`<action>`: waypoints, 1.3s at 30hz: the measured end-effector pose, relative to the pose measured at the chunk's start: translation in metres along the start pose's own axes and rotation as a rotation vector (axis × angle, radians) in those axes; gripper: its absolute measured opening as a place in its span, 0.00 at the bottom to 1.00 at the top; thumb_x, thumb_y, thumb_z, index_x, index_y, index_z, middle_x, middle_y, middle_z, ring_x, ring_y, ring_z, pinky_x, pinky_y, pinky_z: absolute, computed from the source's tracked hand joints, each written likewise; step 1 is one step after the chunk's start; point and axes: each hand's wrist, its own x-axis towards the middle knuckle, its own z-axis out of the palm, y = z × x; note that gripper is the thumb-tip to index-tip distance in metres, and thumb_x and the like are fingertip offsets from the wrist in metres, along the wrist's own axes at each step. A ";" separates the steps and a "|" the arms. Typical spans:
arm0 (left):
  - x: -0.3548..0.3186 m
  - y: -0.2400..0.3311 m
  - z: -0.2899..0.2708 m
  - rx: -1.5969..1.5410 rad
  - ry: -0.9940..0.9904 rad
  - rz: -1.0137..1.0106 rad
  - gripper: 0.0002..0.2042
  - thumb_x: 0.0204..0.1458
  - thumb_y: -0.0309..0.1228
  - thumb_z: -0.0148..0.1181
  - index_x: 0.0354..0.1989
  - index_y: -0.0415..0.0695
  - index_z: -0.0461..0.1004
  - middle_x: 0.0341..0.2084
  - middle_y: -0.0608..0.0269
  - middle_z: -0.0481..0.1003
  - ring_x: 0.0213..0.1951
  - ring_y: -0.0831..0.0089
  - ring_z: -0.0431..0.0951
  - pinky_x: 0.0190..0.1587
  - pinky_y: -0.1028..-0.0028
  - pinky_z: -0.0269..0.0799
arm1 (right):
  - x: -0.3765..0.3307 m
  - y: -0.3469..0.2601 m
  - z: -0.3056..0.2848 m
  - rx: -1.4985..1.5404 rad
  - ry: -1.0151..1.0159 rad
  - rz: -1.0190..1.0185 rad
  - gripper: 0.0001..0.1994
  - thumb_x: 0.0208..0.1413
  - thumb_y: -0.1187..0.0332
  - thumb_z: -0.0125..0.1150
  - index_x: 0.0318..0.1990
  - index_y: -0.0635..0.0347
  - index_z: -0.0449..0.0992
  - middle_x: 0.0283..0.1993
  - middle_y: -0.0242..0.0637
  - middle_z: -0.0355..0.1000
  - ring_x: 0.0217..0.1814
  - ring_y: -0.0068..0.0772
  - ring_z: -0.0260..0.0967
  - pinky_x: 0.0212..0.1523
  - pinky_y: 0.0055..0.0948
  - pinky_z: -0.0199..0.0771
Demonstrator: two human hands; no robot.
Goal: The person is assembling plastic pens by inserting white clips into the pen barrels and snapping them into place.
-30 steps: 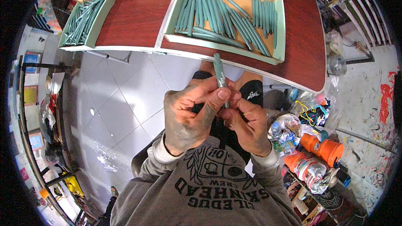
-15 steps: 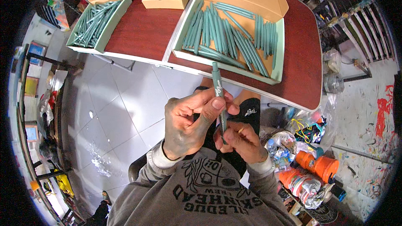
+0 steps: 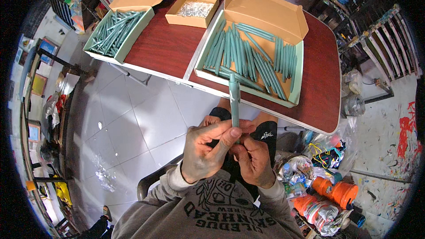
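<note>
A slim green pen (image 3: 234,106) stands nearly upright over my lap, its clip end toward the table. My left hand (image 3: 206,152) grips its lower half between thumb and fingers. Close beside it, my right hand (image 3: 253,159) pinches at the pen's bottom end, which the fingers hide. Beyond the pen, a shallow box (image 3: 297,93) with its lid raised holds many loose green pen barrels (image 3: 239,53). At the table's left, another box (image 3: 137,40) is heaped with green pen pieces (image 3: 113,31).
A small cardboard box (image 3: 188,21) of tiny clear and silvery parts sits between the larger boxes on the dark red table (image 3: 321,62). Orange containers (image 3: 341,192) and plastic bags lie at the right. A rack (image 3: 392,40) stands farther back.
Both hands have brought the pen slightly lower and turned it, so its printed side no longer faces me. My right hand has come up closer to the left. The view has shifted a little.
</note>
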 end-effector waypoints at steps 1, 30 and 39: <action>0.004 -0.001 0.004 -0.043 0.046 0.028 0.12 0.62 0.29 0.54 0.47 0.34 0.77 0.34 0.55 0.81 0.35 0.77 0.80 0.38 0.78 0.74 | 0.001 0.001 0.000 -0.070 0.003 -0.017 0.06 0.61 0.70 0.56 0.35 0.62 0.73 0.22 0.44 0.68 0.20 0.45 0.66 0.23 0.37 0.65; 0.009 0.028 0.028 -0.160 0.097 -0.162 0.11 0.57 0.30 0.61 0.40 0.34 0.79 0.26 0.63 0.79 0.20 0.81 0.73 0.17 0.83 0.65 | -0.012 0.007 -0.003 0.795 0.081 0.285 0.15 0.64 0.55 0.53 0.52 0.53 0.69 0.34 0.31 0.72 0.29 0.23 0.68 0.23 0.22 0.65; 0.027 0.033 0.022 -0.021 0.153 -0.019 0.14 0.59 0.34 0.60 0.31 0.34 0.81 0.16 0.67 0.76 0.17 0.87 0.72 0.18 0.86 0.65 | -0.008 -0.010 0.007 0.767 0.062 0.222 0.18 0.64 0.56 0.53 0.56 0.54 0.67 0.34 0.31 0.71 0.33 0.24 0.69 0.30 0.22 0.68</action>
